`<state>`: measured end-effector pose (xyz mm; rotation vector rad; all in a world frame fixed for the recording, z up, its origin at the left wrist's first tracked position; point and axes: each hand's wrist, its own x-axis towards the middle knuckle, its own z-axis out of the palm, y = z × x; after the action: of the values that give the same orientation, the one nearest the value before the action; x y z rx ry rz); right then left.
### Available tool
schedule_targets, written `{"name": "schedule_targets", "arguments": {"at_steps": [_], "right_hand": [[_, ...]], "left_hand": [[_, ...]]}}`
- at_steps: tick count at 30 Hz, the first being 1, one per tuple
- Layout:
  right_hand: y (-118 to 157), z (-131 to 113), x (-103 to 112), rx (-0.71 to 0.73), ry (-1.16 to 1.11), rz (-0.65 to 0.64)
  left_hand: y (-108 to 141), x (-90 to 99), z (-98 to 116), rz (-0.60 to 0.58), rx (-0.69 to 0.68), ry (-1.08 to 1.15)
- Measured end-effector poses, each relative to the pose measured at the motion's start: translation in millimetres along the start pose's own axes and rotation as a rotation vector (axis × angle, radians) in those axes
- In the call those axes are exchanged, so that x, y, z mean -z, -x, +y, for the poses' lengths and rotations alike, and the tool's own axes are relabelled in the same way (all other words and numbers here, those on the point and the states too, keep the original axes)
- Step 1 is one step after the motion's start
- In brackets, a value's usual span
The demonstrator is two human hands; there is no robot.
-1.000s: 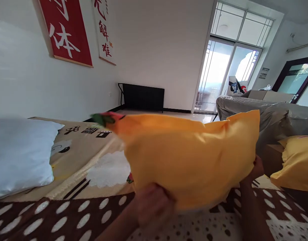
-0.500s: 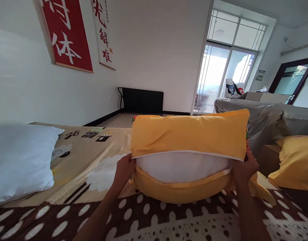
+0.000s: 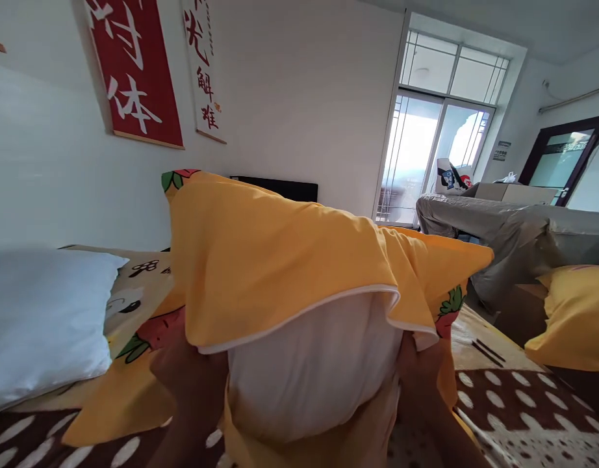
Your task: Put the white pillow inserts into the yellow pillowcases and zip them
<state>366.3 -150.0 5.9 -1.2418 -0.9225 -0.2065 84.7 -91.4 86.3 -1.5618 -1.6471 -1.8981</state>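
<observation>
Place: a lived-in room of a home, part bedroom, part sitting room.
Bedding: a soft white pillow (image 3: 41, 318) lies on a beige cartoon-printed bedsheet (image 3: 134, 286), with a brown blanket with white dots (image 3: 514, 403) in the foreground.
Wall decor: a red hanging scroll with white Chinese characters (image 3: 134, 71) and a white scroll with red characters (image 3: 202, 65) hang on the plain white wall (image 3: 299, 97).
Furniture: a sofa under a grey dust cover (image 3: 518, 227) stands to the right; a low black metal stand (image 3: 280, 188) sits by the far wall.
Openings: a tall glass sliding balcony door (image 3: 426, 156) lets in daylight; a dark-framed glass door (image 3: 567, 162) is at the far right.
</observation>
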Motion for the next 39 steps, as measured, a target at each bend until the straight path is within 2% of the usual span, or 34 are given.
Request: {"name": "schedule_targets", "arguments": {"at_steps": [2, 5, 7, 10, 13, 16, 18, 21, 23, 25, 28, 31, 32, 35, 37, 39], "right_hand": [[-12.1, -1.7, 7.7, -0.042, -0.010, 0.031], [-43.4, -6.3, 27.3, -0.078, 0.030, 0.095], [-62.4, -5.9, 39.1, -0.078, 0.027, 0.146], [-73.5, -0.4, 44.4, -0.082, -0.001, 0.111], [-63.1, 0.6, 34.3, -0.118, 0.016, -0.011], [-42.4, -9.9, 19.0, -0.093, 0.125, -0.106], [-27.5, -20.9, 10.9, -0.046, 0.173, -0.126], [-8.0, -36.2, 4.1, 0.048, 0.164, -0.159], [-0.5, -42.2, 3.1, 0.096, 0.133, -0.187], [-1.7, -42.4, 5.3, 0.082, 0.123, -0.187], [-25.8, -29.9, 15.4, 0.004, 0.156, -0.149], [-74.4, -10.1, 31.0, -0.035, 0.210, -0.175], [-93.0, -4.8, 35.6, -0.043, 0.267, -0.249], [-142.3, 1.5, 41.5, -0.029, 0.657, -0.652], [-161.9, -0.8, 38.1, -0.017, 0.808, -0.824], [-168.3, -4.4, 30.8, -0.020, 0.863, -0.927]], "left_hand": [[-2.1, -2.4, 0.7, 0.015, 0.059, 0.039], [-14.8, 0.7, -5.9, -0.031, 0.234, 0.162], [-25.8, 6.7, -13.2, 0.011, 0.321, 0.221], [-36.9, 16.6, -18.5, 0.061, 0.304, 0.183], [-35.1, 21.9, -11.1, -0.072, 0.204, -0.030], [-19.7, 18.4, 1.8, -0.203, 0.030, -0.233], [-4.4, 12.0, 8.3, -0.171, -0.170, -0.264], [19.4, 4.2, 14.5, -0.058, -0.500, -0.246], [30.4, 4.9, 18.2, -0.015, -0.618, -0.222], [32.1, 10.8, 21.7, -0.012, -0.633, -0.192], [9.4, 25.2, 25.0, -0.145, -0.456, -0.222], [-39.7, 39.9, 23.5, -0.410, -0.194, -0.319], [-58.1, 43.8, 21.6, -0.486, -0.155, -0.330], [-104.2, 49.7, 11.5, -0.681, -0.166, -0.383], [-121.1, 47.8, 1.3, -0.793, -0.214, -0.470], [-126.1, 42.5, -10.2, -0.840, -0.264, -0.568]]}}
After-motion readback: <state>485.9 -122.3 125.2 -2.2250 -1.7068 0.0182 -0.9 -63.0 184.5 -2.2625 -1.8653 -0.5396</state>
